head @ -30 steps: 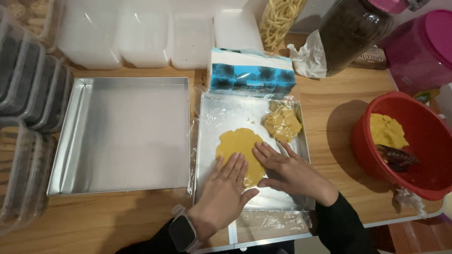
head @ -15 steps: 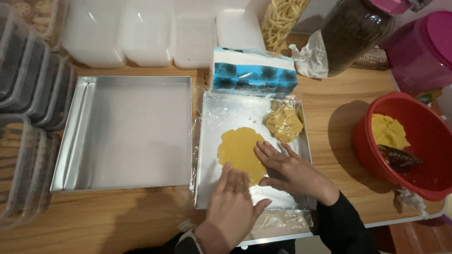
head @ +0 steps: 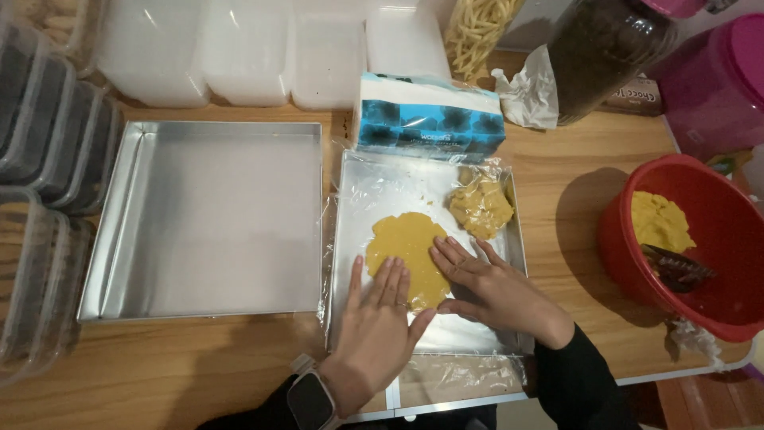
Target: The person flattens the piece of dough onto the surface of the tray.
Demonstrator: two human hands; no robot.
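Both hands, L (head: 380,318) & R (head: 484,285), flat on yellow dough (head: 408,253) in lined tray (head: 516,239)

At frame centre a lined tray (head: 509,239) sits on the table (head: 573,183), with an empty tray (head: 211,219) just left of it. In the lined tray a flattened dough disc (head: 406,253) lies mid-left and a dough lump (head: 481,209) in its upper right corner. The left hand (head: 376,330) and right hand (head: 493,291) rest on the disc's lower edge. A tissue box (head: 430,123) stands above the lined tray. A bowl (head: 716,207) holding dough sits at right. Stacked containers (head: 48,135) line the left edge.
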